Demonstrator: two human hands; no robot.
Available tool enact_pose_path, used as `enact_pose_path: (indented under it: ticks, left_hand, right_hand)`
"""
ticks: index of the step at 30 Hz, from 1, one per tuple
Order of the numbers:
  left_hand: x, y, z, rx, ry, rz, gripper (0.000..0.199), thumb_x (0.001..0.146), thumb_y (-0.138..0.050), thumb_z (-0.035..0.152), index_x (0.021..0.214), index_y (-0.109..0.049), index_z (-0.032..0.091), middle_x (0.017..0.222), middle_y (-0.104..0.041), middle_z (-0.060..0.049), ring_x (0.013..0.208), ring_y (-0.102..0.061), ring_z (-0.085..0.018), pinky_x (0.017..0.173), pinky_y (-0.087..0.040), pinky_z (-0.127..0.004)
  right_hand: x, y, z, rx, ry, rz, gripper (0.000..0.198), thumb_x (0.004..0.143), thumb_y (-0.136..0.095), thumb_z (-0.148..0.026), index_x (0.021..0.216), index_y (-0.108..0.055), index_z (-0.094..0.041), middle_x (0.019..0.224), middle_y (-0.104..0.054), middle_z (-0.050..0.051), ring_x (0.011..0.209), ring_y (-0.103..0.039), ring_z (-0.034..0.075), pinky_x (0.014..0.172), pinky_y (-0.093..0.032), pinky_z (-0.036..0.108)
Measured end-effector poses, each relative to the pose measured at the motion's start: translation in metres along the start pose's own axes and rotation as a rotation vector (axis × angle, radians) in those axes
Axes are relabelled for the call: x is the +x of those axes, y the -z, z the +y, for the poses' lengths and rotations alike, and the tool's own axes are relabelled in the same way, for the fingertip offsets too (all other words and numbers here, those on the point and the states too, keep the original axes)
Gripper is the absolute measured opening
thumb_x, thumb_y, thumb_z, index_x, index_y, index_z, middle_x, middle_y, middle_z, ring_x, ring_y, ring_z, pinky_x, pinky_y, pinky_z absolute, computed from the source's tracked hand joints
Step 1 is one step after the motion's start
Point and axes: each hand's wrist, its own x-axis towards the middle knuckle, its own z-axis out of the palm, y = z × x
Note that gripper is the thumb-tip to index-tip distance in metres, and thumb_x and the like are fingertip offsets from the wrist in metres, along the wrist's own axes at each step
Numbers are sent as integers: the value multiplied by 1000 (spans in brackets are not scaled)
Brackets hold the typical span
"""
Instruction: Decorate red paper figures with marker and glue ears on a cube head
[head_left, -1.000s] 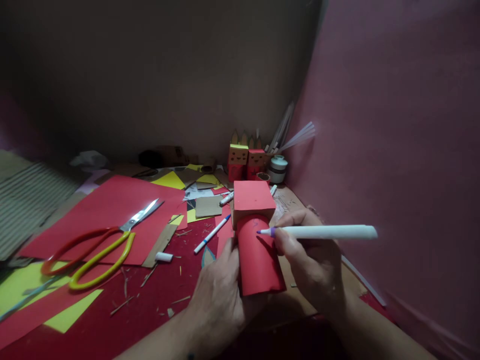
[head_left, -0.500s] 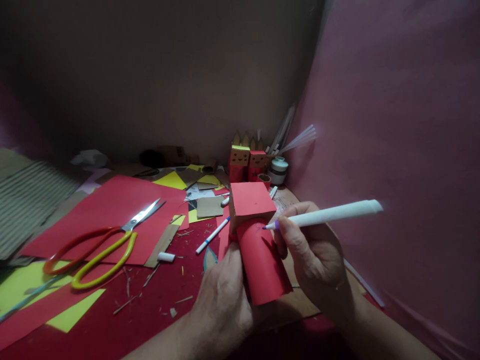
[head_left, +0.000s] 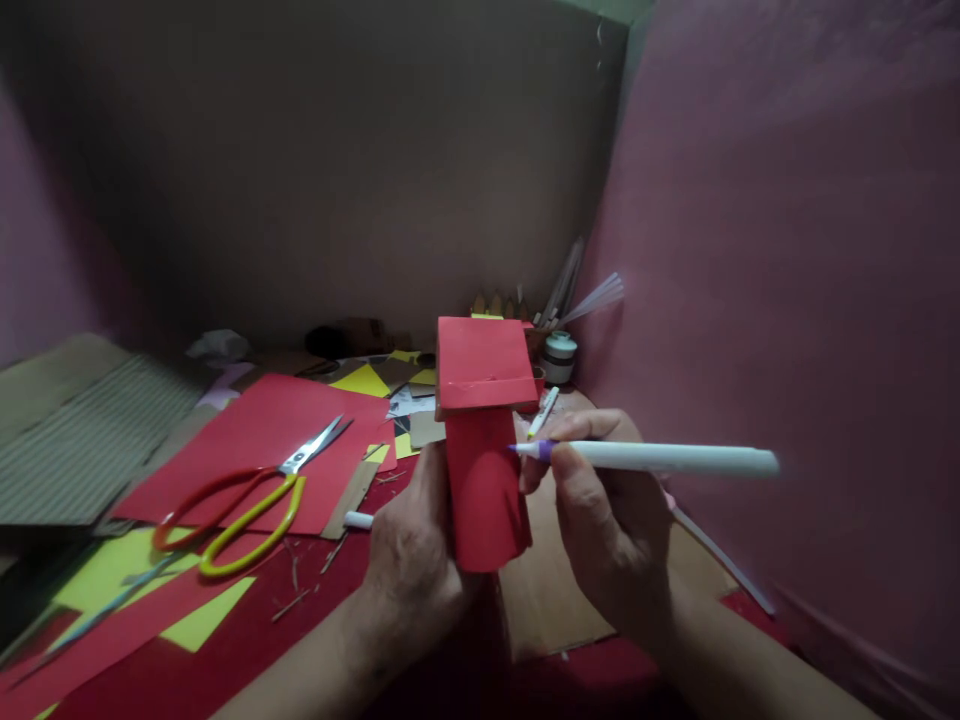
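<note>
In my left hand is a red paper figure, made of a tube with a square box on top. The box's top face is red paper with a crease near its front edge. My fingers wrap round the left side of the tube and are partly hidden behind it. My right hand pinches a white marker with a purple collar. The marker's tip points left, at the right part of the tube; whether it touches the paper I cannot tell.
Scissors with red and yellow handles lie on red paper at left. Corrugated cardboard sits farther left. A small jar and another marker are beyond my hands. A cardboard sheet lies below my right hand.
The figure has been raised and turned more upright, so its box now covers most of the figures behind. The marker has swung nearly level. The camera view has shifted.
</note>
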Motion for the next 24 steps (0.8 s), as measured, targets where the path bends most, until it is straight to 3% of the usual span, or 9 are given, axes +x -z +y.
enact_pose_path:
  ticks: [6,10,24]
  left_hand:
    - [0,22,-13,134,9,79,22,92,-56,32,111,-52,22,82,-72,-6,69,-71,-28,54,-51,-37]
    - [-1,27,-16,193,-52,100,20,93,-56,33,111,-53,25,84,-69,-6,81,-74,-31,66,-57,-42]
    - [0,21,-17,363,-145,135,28,94,-54,33,119,-45,24,86,-66,-7,76,-69,-30,61,-51,-39]
  right_hand:
    - [-3,-32,8,-13,-25,-28,5,99,-58,-22,102,-60,-24,82,-63,0,73,-63,16,67,-53,32]
    - [-9,-45,13,-44,-9,14,8,97,-60,-19,102,-60,-25,84,-61,-1,72,-61,14,65,-51,30]
    - [-16,-47,14,-90,-42,81,8,97,-60,-20,101,-61,-26,85,-61,-1,75,-61,15,67,-49,31]
